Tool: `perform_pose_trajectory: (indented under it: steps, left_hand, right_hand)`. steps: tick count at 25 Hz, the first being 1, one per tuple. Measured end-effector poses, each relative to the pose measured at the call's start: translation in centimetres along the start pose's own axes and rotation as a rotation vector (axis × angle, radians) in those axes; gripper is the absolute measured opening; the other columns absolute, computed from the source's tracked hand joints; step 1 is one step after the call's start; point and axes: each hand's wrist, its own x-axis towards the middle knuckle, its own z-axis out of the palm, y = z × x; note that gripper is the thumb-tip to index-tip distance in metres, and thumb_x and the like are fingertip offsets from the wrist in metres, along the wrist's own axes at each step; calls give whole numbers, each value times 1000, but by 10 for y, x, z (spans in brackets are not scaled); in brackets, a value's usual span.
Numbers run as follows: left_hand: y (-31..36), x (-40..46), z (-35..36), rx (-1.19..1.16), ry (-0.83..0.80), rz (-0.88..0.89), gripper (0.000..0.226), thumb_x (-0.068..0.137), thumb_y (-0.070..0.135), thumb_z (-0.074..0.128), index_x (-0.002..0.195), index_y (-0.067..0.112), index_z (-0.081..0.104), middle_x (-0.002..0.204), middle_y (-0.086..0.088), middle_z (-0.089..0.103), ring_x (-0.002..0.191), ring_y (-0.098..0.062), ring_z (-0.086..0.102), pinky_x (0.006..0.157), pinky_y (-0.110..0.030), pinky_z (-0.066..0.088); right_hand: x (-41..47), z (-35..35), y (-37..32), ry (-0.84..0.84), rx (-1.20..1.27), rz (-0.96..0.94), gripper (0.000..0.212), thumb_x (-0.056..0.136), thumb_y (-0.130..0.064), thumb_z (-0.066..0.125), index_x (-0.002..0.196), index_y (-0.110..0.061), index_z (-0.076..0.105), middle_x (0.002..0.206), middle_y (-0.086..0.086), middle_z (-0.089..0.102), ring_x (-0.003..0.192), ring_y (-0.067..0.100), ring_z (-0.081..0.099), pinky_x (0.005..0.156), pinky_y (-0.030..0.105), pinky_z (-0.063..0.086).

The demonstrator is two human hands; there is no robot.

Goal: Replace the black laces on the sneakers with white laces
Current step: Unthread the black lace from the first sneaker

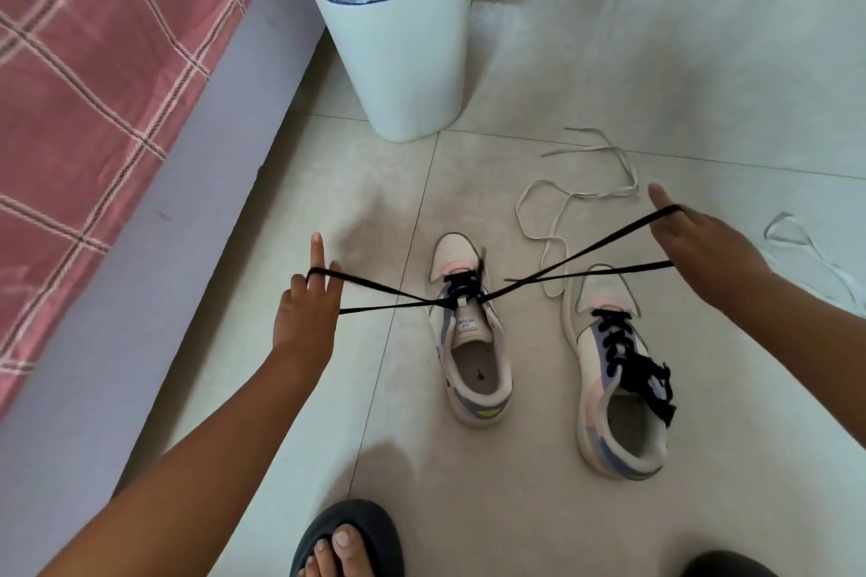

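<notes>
- Seen from above, a person stands on a pale tiled floor (515, 483) with two sneakers lying side by side, toes pointing away.
- The left sneaker (471, 333) is partly unlaced; its black lace (389, 293) remains threaded only through the eyelets nearest the toe.
- From those eyelets the lace spreads outward in two taut loops, one to each side, crossing just above the tongue.
- The left hand (304, 309) is raised to the shoe's left, the lace looped around its fingers, one finger pointing up.
- The right hand (703, 244) is held up and to the right, over the other shoe, the lace hooked over its curled fingers.
- The pull therefore runs sideways, across the shoe's long axis; both hands sit about equally far from the eyelets.
- The right sneaker (618, 370) is fully laced in black and untouched.
- White laces (562, 211) lie loose on the floor beyond the shoes, nearer the right hand; another white lace (796, 244) lies further right.
- A white bin (403, 61) with a blue liner stands ahead, beside a bed with a pink checked cover (93, 61).
- A foot in a dark sandal (347, 539) shows at the bottom edge.
</notes>
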Motion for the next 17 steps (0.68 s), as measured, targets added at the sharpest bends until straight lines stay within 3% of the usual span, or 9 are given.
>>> perform_pose_trajectory:
  steps: [4, 6, 7, 8, 11, 13, 15, 17]
  left_hand:
    - [-15, 0, 16, 73, -86, 49, 69, 80, 2, 58, 141, 12, 27, 155, -21, -13, 117, -24, 41, 87, -25, 40]
    - [-22, 1, 21, 41, -116, 6, 63, 82, 6, 56, 140, 16, 33, 156, -17, 2, 123, -25, 38, 91, -30, 37]
    - [-22, 2, 19, -167, -150, -114, 58, 84, 4, 54, 138, 17, 37, 153, -16, 15, 121, -25, 42, 91, -33, 39]
    - [-21, 6, 17, -534, -149, -282, 51, 86, 3, 53, 135, 16, 41, 144, -17, 30, 112, -26, 48, 87, -34, 42]
    - [-5, 16, -1, -1881, -195, -656, 37, 93, -1, 50, 127, 14, 45, 113, -16, 55, 79, -23, 60, 76, -42, 51]
    - [4, 17, -14, -2293, -189, -702, 36, 93, -7, 46, 123, 13, 46, 97, -10, 56, 75, -24, 60, 76, -48, 53]
    - [14, 19, -25, -2227, -221, -552, 34, 92, -4, 51, 121, 14, 49, 95, -8, 57, 81, -23, 61, 78, -46, 54]
    - [27, 15, -32, -1874, -225, -339, 33, 92, 9, 59, 123, 19, 53, 107, -3, 57, 96, -19, 59, 84, -36, 50]
  right_hand:
    - [-2, 3, 11, -24, 44, 23, 50, 84, 6, 50, 133, -2, 44, 158, 16, 6, 136, 31, 31, 98, 38, 36]
    - [3, 7, 9, -86, 294, 156, 49, 84, 6, 50, 132, -5, 49, 154, 15, 25, 131, 31, 39, 100, 40, 37]
    - [8, 7, 6, -144, 472, 243, 44, 85, 3, 52, 128, -8, 55, 147, 14, 38, 125, 31, 45, 101, 41, 39]
    - [11, 5, 0, -204, 611, 298, 37, 86, -4, 55, 123, -11, 60, 139, 12, 49, 120, 30, 50, 101, 41, 40]
    - [18, -13, -44, -275, 752, 214, 26, 90, -22, 57, 114, -19, 66, 121, 5, 63, 112, 24, 54, 94, 32, 41]
    - [19, -31, -88, -262, 818, 48, 24, 92, -30, 54, 112, -20, 65, 113, 2, 66, 106, 20, 57, 86, 28, 41]
    - [18, -45, -130, -318, 900, -72, 27, 92, -42, 51, 107, -22, 62, 105, -1, 64, 100, 18, 57, 79, 28, 41]
    - [19, -51, -163, -367, 858, -107, 38, 91, -54, 47, 106, -20, 55, 98, -1, 59, 91, 19, 55, 72, 30, 39]
